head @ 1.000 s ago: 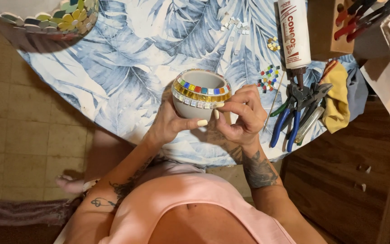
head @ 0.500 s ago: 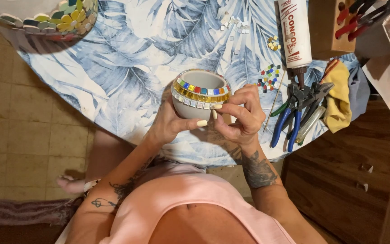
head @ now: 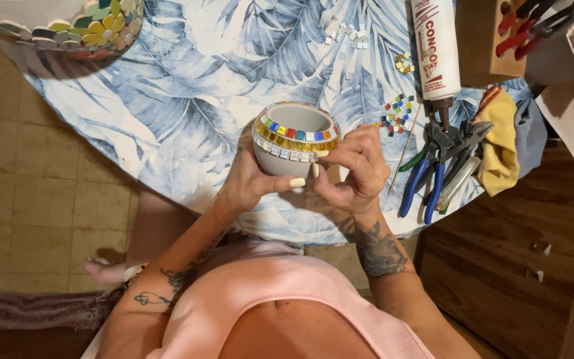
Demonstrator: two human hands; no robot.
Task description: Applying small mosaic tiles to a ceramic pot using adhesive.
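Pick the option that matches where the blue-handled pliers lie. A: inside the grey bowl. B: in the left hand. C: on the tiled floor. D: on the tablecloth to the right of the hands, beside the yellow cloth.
D: the blue-handled pliers lie on the leaf-print tablecloth, right of the right hand and next to the yellow cloth, while the left hand cradles the grey bowl.

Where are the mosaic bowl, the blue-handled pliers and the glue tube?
mosaic bowl [head: 287,159], head view, grey side wall below the tile band.
blue-handled pliers [head: 414,187], head view, left blue handle.
glue tube [head: 436,46], head view, middle of the white body.
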